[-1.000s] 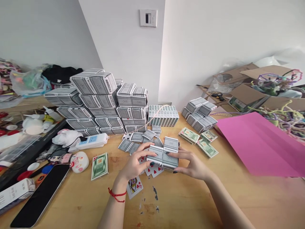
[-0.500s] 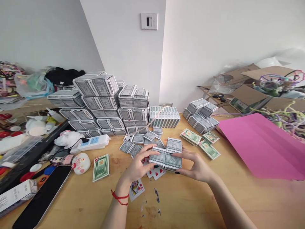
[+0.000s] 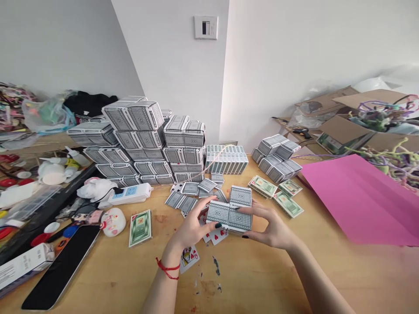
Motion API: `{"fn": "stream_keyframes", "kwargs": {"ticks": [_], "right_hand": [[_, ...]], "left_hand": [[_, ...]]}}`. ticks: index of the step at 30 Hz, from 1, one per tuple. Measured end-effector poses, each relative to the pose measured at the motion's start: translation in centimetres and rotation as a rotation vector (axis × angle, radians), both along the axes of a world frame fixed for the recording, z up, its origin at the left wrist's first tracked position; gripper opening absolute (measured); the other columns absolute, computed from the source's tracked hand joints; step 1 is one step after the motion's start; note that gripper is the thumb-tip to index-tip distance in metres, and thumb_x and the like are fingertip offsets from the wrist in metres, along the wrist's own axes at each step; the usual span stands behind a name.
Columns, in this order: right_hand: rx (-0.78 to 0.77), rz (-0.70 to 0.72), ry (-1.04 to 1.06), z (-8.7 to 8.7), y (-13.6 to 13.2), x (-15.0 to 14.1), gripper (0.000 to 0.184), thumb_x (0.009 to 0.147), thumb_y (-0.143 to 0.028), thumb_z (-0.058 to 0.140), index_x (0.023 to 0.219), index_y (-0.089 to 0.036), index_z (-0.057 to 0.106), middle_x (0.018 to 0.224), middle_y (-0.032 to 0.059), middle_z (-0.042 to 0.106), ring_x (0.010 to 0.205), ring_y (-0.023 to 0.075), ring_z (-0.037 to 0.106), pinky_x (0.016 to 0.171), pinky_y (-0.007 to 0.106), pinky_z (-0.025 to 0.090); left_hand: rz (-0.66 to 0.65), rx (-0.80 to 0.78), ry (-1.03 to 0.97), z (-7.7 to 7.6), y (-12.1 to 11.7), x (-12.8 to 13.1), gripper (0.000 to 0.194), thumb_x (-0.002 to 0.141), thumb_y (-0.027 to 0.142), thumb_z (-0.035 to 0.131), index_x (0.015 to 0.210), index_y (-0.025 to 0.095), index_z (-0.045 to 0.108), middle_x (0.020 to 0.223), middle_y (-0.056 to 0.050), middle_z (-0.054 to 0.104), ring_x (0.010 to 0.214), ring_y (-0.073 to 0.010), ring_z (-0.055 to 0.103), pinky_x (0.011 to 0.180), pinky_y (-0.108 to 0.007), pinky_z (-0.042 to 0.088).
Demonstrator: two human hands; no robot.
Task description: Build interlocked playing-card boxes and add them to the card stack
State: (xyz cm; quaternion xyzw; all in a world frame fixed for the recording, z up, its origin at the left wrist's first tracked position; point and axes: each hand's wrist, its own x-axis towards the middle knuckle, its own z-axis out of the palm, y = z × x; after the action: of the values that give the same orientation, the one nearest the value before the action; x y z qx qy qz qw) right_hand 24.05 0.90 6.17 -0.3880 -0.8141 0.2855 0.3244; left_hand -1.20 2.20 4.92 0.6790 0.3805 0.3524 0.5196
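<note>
Between my hands is an L-shaped group of patterned playing-card blocks, with one block at the back right and two in front. My left hand closes on the left side, its thumb along the front edge and fingers behind. On the right side, my right hand grips the group with the index finger over the top and the thumb low in front. Heart cards lie face up partly beneath the blocks, and a queen of hearts lies near my left wrist. Several folded cards are scattered just behind.
A tall stack of card blocks stands at the back left, a smaller stack at the back right. Green card boxes, a row of decks, pink paper, a power strip and a phone surround the work.
My left fingers have slid back off the top of the left block, and the left thumb has risen slightly along its front edge. The right hand keeps its grip. The view has shifted slightly.
</note>
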Motion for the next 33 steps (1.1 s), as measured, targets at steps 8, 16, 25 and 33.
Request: {"fn": "stream_keyframes", "kwargs": {"ticks": [8, 16, 25, 33], "right_hand": [[-0.004, -0.004, 0.008, 0.1, 0.0, 0.1, 0.050, 0.067, -0.036, 0.070, 0.113, -0.023, 0.057, 0.115, 0.0109, 0.061, 0.111, 0.0306, 0.052, 0.090, 0.046, 0.044], [-0.065, -0.025, 0.005, 0.1, -0.2, 0.1, 0.052, 0.068, -0.037, 0.069, 0.116, -0.022, 0.055, 0.115, 0.0106, 0.062, 0.106, 0.0289, 0.057, 0.089, 0.043, 0.046], [-0.074, -0.070, 0.007, -0.5, 0.1, 0.6, 0.053, 0.068, -0.035, 0.069, 0.117, -0.022, 0.055, 0.113, 0.0099, 0.063, 0.103, 0.0287, 0.059, 0.087, 0.042, 0.048], [-0.068, -0.096, 0.015, -0.9, 0.3, 0.7, 0.054, 0.068, -0.037, 0.070, 0.119, -0.024, 0.053, 0.118, 0.0081, 0.060, 0.109, 0.0296, 0.054, 0.092, 0.045, 0.044]], "left_hand": [[0.045, 0.050, 0.037, 0.1, 0.0, 0.1, 0.060, 0.074, 0.032, 0.064, 0.129, 0.025, 0.040, 0.135, -0.008, 0.043, 0.123, -0.0229, 0.040, 0.103, -0.036, 0.032], [0.022, 0.088, 0.067, 0.7, 0.1, -0.3, 0.059, 0.073, 0.028, 0.064, 0.128, 0.025, 0.043, 0.134, -0.007, 0.045, 0.125, -0.0239, 0.038, 0.104, -0.039, 0.030], [0.227, 0.141, 0.202, -0.6, 0.8, -1.0, 0.038, 0.072, 0.039, 0.064, 0.106, 0.022, 0.056, 0.129, -0.009, 0.047, 0.120, -0.0253, 0.041, 0.099, -0.040, 0.032], [0.159, 0.158, 0.229, -0.9, 1.0, -0.9, 0.023, 0.075, 0.038, 0.060, 0.062, 0.019, 0.062, 0.127, -0.006, 0.049, 0.123, -0.0250, 0.038, 0.102, -0.041, 0.030]]}}
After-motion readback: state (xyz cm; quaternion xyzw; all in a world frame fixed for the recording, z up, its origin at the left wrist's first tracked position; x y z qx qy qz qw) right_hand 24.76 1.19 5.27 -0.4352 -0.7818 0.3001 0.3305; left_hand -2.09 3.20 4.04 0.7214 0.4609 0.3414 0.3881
